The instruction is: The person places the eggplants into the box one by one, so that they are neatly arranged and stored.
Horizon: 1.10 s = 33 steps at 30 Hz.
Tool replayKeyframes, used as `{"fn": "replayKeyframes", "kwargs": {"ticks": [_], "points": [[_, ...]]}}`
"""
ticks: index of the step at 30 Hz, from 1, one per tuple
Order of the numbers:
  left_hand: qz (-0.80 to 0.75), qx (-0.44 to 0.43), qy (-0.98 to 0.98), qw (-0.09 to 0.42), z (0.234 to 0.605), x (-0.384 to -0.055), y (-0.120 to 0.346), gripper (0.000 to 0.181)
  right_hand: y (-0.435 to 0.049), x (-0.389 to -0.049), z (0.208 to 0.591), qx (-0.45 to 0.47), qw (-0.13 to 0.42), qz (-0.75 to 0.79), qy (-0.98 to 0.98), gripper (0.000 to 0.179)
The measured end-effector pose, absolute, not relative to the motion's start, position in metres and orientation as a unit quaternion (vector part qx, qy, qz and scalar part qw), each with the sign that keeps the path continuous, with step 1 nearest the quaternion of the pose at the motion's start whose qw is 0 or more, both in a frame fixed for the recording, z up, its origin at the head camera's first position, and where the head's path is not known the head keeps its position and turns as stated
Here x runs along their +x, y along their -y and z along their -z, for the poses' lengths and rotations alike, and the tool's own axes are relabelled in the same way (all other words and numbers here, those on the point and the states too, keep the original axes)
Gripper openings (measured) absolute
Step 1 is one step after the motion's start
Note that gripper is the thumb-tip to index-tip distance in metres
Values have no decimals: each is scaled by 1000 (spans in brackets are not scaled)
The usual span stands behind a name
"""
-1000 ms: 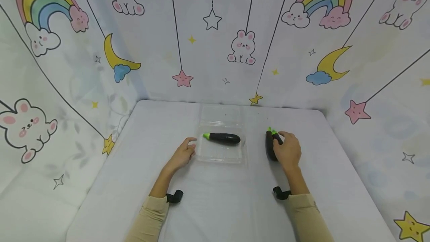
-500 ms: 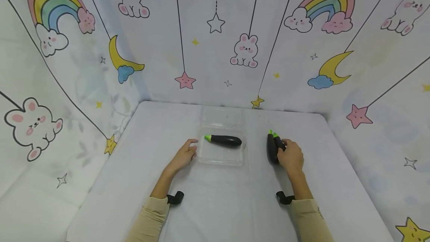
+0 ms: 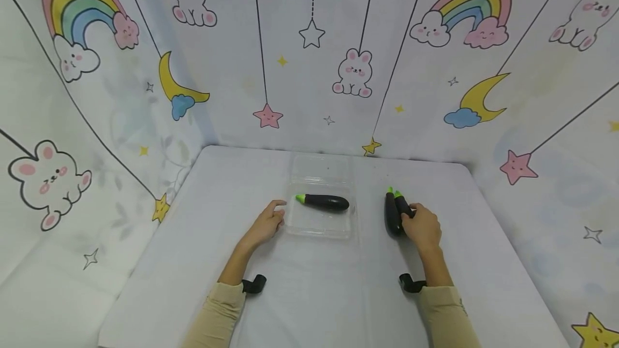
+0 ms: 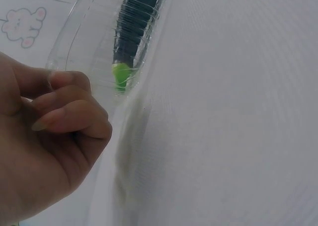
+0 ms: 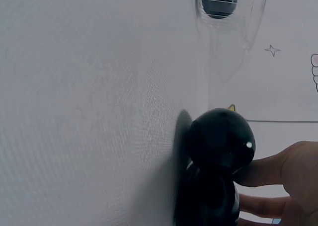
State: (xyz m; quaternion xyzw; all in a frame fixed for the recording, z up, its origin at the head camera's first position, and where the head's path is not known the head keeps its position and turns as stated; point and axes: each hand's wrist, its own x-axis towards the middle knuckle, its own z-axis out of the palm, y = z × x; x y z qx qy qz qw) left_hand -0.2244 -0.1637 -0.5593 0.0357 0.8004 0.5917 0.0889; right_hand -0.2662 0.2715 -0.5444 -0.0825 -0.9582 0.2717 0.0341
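Note:
A clear plastic clamshell container point(image 3: 319, 229) lies with its lid folded back, and one black eggplant point(image 3: 326, 202) with a green stem end rests crosswise in it. My left hand point(image 3: 265, 224) is at the container's left edge, index finger reaching toward the rim and the other fingers loosely curled; whether it touches is unclear. To the right, two more eggplants lie side by side, stems pointing away. My right hand point(image 3: 422, 225) pinches the right eggplant point(image 3: 401, 204), its thumb near where it meets the left eggplant point(image 3: 391, 216). In the right wrist view, their rounded ends point(image 5: 221, 139) appear dark and close together.
A white cloth covers the table point(image 3: 309, 294). Behind and at both sides hangs a fabric backdrop point(image 3: 290, 85) printed with rabbits, rainbows, moons and stars. The container's lid point(image 3: 320, 168) lies flat toward the back edge.
My right hand has shifted slightly right and toward me, uncovering more of the right eggplant. The left hand stays beside the container. The head view has tilted a little.

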Motion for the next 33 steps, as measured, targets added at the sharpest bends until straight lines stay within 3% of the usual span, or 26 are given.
{"fn": "replayKeyframes", "kwargs": {"ticks": [15,33], "points": [[-588,31,-803,88,561,-226,164,43,-271,-267,540,-92,32,-281,955,46],[-587,31,-804,89,560,-225,163,44,-272,-272,534,-79,103,-290,948,44]]}}
